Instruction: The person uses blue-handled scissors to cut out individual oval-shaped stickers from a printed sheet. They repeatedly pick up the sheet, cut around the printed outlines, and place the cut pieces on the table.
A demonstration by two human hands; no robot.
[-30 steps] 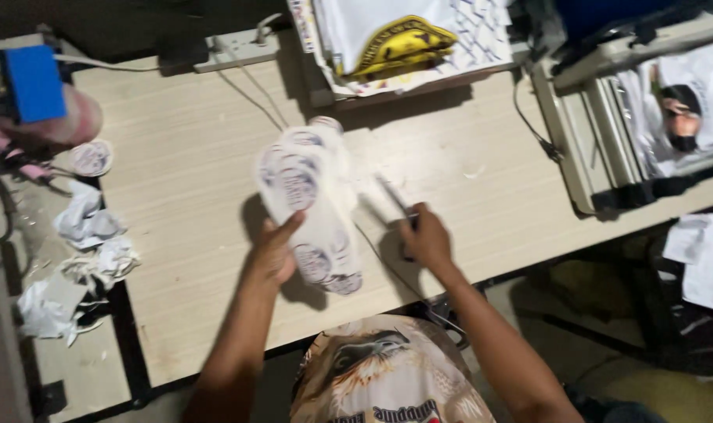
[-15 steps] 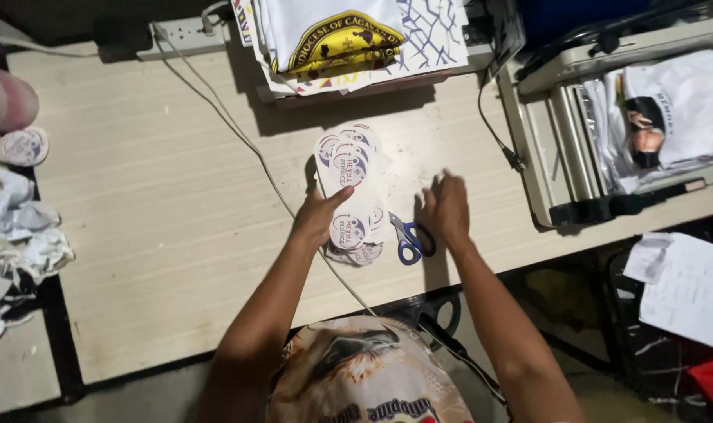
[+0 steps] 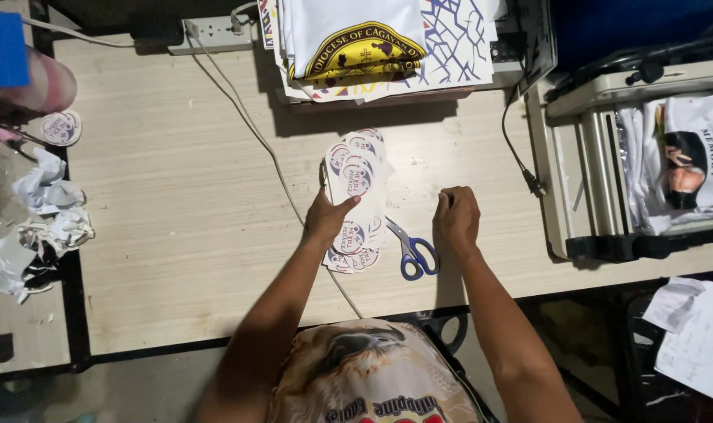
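a: two hands over the pale wooden table?

b: yes. left hand pinches a sheet of round printed stickers, thumb on top, near its middle.

a: how does the sheet lie?

b: long axis runs away from the person, far end tipped slightly right toward the stack of printed sheets, near end by the table's front edge.

a: and the right hand?

b: curled loosely, knuckles up, resting on the table, holding nothing. blue-handled scissors lie between the hands, just beside the sheet, blades pointing at it.
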